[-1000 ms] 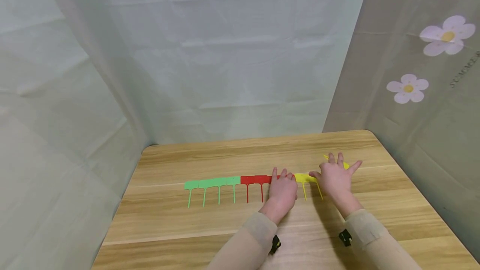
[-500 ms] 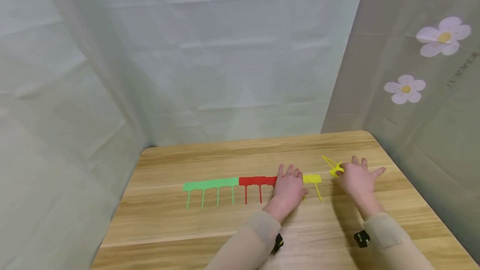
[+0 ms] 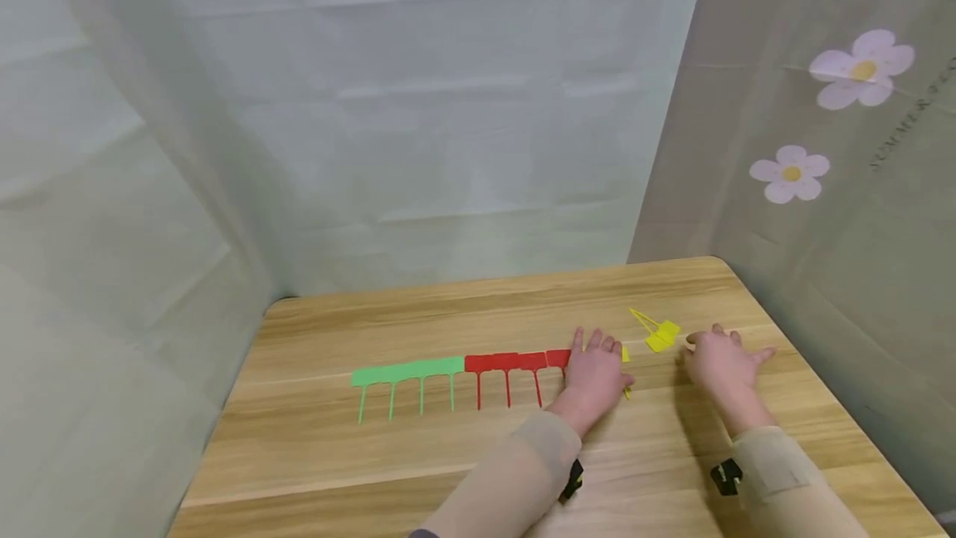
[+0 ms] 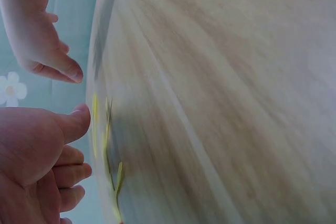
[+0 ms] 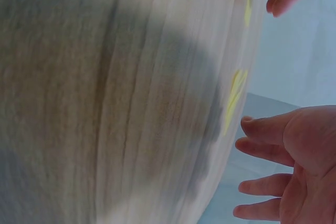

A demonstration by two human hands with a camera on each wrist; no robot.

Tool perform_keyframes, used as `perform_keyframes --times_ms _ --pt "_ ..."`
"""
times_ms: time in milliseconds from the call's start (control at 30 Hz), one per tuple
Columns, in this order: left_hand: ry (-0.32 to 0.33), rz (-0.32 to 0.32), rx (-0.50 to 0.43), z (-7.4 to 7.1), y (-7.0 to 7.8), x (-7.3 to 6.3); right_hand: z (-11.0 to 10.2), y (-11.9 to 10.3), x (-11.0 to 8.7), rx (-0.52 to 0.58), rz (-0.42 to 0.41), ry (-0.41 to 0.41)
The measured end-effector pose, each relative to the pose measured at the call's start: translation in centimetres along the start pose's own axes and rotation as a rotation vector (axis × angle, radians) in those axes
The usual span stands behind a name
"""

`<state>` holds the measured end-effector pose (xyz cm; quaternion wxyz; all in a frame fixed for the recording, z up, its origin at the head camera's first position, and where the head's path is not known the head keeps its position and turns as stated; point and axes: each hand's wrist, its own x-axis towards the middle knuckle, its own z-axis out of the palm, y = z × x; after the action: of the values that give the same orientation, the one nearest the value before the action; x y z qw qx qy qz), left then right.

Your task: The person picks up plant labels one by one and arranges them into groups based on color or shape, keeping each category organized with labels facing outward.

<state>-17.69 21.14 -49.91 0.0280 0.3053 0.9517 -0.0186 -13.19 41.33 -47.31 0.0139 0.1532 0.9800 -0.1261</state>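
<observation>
A row of T-shaped plant labels lies flat on the table: several green labels (image 3: 407,370) at the left, several red labels (image 3: 515,361) after them, then yellow. My left hand (image 3: 595,379) lies palm down over the row's right end, fingers spread. It hides most of the yellow labels (image 3: 626,354) there; whether it touches them I cannot tell. Two loose yellow labels (image 3: 663,337) lie overlapping farther right, stems pointing to the back left. Beside them hovers my right hand (image 3: 723,365), fingers apart, holding nothing. The right wrist view shows a gap between its fingertips (image 5: 247,121) and those loose labels (image 5: 235,95).
The wooden table (image 3: 314,471) has rounded back corners. Pale cloth walls (image 3: 448,148) stand behind it and at both sides, the right one printed with flowers (image 3: 792,174). A small black device (image 3: 726,477) is under my right wrist.
My right hand has moved right from the yellow end of the row, past the loose labels, uncovering them. My left hand has slid right from the red labels onto the yellow ones.
</observation>
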Motion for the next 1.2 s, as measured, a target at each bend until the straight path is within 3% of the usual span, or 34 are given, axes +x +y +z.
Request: perform_keyframes --times_ms 467,700,1033,1200 --pt "-0.015 0.002 0.047 0.6 0.6 0.7 0.6 -0.4 0.4 0.016 -0.009 0.022" --pt "-0.052 -0.02 0.074 0.6 1.1 0.8 0.8 -0.3 0.8 0.016 0.007 0.035" --pt "-0.09 -0.042 0.077 0.7 1.4 1.1 1.6 -1.6 1.7 0.021 0.153 -0.062" --pt "-0.095 -0.04 0.086 0.8 1.5 1.2 2.8 -2.2 2.0 0.041 0.186 -0.053"
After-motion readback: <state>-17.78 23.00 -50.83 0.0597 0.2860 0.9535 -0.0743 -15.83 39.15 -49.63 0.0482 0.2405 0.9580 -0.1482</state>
